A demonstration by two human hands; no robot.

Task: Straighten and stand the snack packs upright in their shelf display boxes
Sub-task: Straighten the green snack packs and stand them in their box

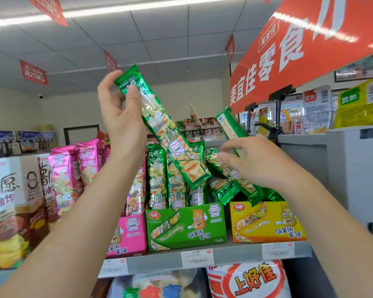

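My left hand (122,117) pinches the top of a long green snack pack (168,134), which hangs tilted above the green display box (185,224). My right hand (252,162) grips a second green pack (230,127), slanted over the gap between the green box and the yellow display box (267,222). Several green packs (157,179) stand upright in the green box. Other green packs (222,186) lie fallen and crossed at its right side, spilling onto the yellow box. Pink packs (82,168) stand in the pink display box (129,235) to the left.
The boxes sit on a grey shelf (241,254) with price tags along its front edge. Big crisp bags (246,280) fill the shelf below. A brown and white carton (11,190) stands at the left. A red hanging sign (310,46) and a grey counter (342,168) are at the right.
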